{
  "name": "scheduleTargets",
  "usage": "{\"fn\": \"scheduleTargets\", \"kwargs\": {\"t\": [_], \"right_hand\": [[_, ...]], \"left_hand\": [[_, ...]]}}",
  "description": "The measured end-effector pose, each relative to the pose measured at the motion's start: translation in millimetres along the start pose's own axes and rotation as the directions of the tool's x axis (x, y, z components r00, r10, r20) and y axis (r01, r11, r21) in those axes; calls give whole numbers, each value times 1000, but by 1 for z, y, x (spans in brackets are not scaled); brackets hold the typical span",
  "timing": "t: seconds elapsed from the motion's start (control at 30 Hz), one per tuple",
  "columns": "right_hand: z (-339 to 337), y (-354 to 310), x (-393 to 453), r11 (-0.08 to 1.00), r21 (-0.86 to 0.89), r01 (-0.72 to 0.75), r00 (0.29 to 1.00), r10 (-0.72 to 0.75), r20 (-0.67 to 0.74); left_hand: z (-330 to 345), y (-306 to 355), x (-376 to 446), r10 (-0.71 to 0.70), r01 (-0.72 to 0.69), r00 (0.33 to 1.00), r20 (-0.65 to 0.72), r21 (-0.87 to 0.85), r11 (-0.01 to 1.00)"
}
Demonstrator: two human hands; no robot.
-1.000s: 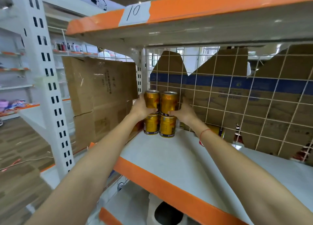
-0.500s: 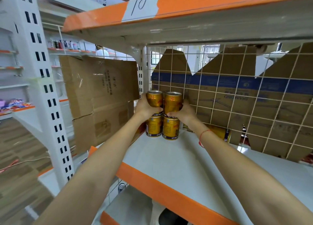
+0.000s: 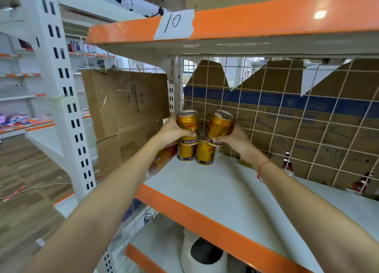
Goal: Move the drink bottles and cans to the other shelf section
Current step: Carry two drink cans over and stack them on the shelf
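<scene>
Your left hand grips the upper left gold can, fingers curled round its lower half; the can stands upright, directly above the lower left can. Your right hand grips the upper right gold can, fingers wrapped round its base; this can tilts, its top leaning right and away from its neighbour, and its base sits just above the lower right can. Whether either upper can touches the one beneath it cannot be told. The two lower cans stand upright and side by side on the white shelf, at its far left corner, close to the wire mesh back. Another gold can lies on its side on the shelf behind your right wrist, mostly hidden. A red string circles that wrist. Brown cardboard with a blue band stands behind the mesh, and a second cardboard sheet stands to the left of the shelf. The shelf above carries an orange edge strip with a paper label marked 10. On the shelf below sits a white container with a dark opening.
</scene>
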State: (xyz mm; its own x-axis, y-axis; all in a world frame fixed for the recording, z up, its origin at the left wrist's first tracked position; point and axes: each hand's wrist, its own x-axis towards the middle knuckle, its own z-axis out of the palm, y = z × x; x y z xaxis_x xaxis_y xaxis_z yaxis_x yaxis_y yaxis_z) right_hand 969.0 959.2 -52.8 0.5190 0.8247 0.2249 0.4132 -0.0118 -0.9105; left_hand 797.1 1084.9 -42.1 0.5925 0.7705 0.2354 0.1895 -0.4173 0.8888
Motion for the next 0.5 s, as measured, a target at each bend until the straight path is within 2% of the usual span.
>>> {"fn": "scheduleTargets", "kwargs": {"t": [0.2,0.33,0.5], "right_hand": [[-18,27,-31,996,-81,-35,989,46,143],[-20,45,-52,991,-103,-80,976,99,192],[-22,58,-61,974,-186,-129,951,175,257]], "left_hand": [[19,-10,-28,-81,55,972,219,120,991],[34,-31,-42,-158,143,934,321,70,987],[44,-46,-46,-148,118,944,295,119,986]]}}
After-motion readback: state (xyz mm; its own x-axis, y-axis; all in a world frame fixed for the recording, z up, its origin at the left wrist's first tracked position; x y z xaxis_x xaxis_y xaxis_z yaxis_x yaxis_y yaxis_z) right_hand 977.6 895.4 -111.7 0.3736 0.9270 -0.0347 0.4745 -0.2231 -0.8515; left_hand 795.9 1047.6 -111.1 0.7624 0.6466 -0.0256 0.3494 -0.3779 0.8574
